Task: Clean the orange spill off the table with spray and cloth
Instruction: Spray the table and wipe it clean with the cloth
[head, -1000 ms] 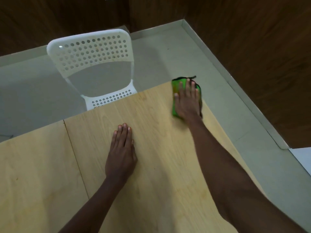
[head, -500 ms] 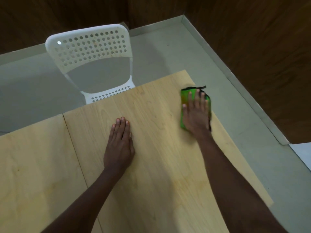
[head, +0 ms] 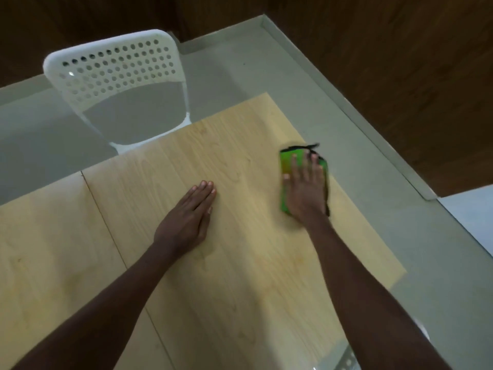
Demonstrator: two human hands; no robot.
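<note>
— Two hands, one cloth, one chair; that is the count?

— Yes. One left hand [head: 186, 222], one right hand [head: 306, 193], one green cloth [head: 286, 161] with a dark edge, one white perforated chair [head: 117, 68] beyond the far edge of the wooden bench [head: 240, 276]. Two bench panels show, with a seam running between them toward 11 o'clock.

— How do the fingers lie?

— On the left hand the fingers [head: 204, 189] are straight and pressed together, palm flat on the bare wood, holding nothing. On the right hand the fingers [head: 304, 164] are straight too, slightly spread, flat on top of the cloth and pressing it down; nothing is curled round it.

— Where is the cloth?

— At about 3 o'clock from the left hand, near the right edge of the bench, lying folded flat under the right palm.

— Which way does it run?

— Its long axis runs from 6 to 12 o'clock, in line with the right forearm. A dark strip pokes out at its far end toward 1 o'clock.

— Any orange left?

— A faint yellowish tinge shows on the wood near the right forearm; I cannot tell more.
</note>
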